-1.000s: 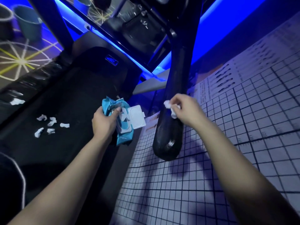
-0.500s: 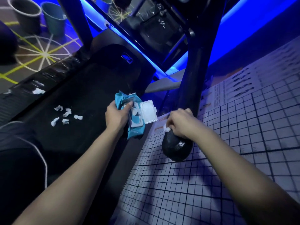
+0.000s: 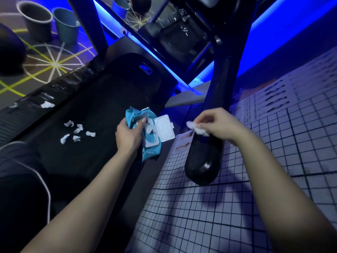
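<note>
Teal wipes pack (image 3: 151,152) sits in your left hand (image 3: 127,135), fingers curled behind it and thumb laid on the front beside the dispenser opening. Its white flip lid (image 3: 165,129) hangs open to the right, probably so the next sheet can be drawn without regripping.

Your right hand (image 3: 221,125) pinches a crumpled white wipe (image 3: 197,127) between thumb and fingertips, held at the upper side of the black post (image 3: 202,161), whose rounded lower end shows a wet glint. Whether the wipe is pressing on the surface or is just off it, I cannot tell. My reading: you are wiping this post down.

- White scraps (image 3: 76,131) lie clustered on the dark treadmill deck (image 3: 82,161), with one more on the side rail (image 3: 47,105). These look like spent pieces parked for later pickup.
- Two buckets (image 3: 36,21) stand well apart on the patterned floor.

Writing:
- Pack: faint print near the lower edge, too small to read.
- Blue-lit badge (image 3: 145,68) on the motor cover: unreadable.
- Printed chart (image 3: 269,99) with rows of figures on the gridded surface: illegible.
</note>
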Motion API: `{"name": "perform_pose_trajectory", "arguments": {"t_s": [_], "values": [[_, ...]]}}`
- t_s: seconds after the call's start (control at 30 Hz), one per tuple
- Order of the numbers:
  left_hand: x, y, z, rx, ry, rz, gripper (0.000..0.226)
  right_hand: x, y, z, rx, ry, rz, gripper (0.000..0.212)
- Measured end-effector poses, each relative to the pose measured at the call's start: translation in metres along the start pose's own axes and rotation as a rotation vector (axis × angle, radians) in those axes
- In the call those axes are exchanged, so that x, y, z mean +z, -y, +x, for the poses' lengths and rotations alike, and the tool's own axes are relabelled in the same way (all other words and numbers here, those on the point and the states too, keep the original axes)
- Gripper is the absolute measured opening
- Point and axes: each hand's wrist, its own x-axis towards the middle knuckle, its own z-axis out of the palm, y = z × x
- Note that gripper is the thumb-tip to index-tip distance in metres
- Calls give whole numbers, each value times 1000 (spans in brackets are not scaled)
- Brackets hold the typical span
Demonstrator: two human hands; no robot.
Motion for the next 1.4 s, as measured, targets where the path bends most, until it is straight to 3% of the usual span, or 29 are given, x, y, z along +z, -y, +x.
{"name": "perform_pose_trajectory", "arguments": {"t_s": [0.07,0.23,0.4,0.57,0.67,0.73,0.83,0.93,1.1,1.27,1.4], "values": [[-6,2,3,12,-23,2,29,13,-8,21,-6,-58,-205,9],[-17,3,8,36,-60,4,28,51,-19,37,-53,163,-808,24],[-19,5,5,27,-71,12,24,54,-12,17,-18,299,-724,21],[-15,1,-2,29,-47,-1,23,56,10,-26,-116,460,-756,28],[-13,2,-9,37,-27,-5,23,38,22,-44,-95,591,-650,20],[-12,5,-14,40,-20,-4,22,20,24,-47,-105,501,-462,18],[-12,7,-17,29,-19,-6,21,-1,12,-47,-122,90,-108,10],[-15,4,-17,37,-21,-7,22,7,-7,-45,-151,-200,-214,25],[-17,1,-15,40,35,-11,30,52,-31,-59,-68,-300,-380,28],[-12,-4,-8,38,100,-2,32,98,-33,-88,-146,-484,-553,28],[-14,-4,3,48,128,29,27,146,-19,-109,-146,-399,-677,45]]}}
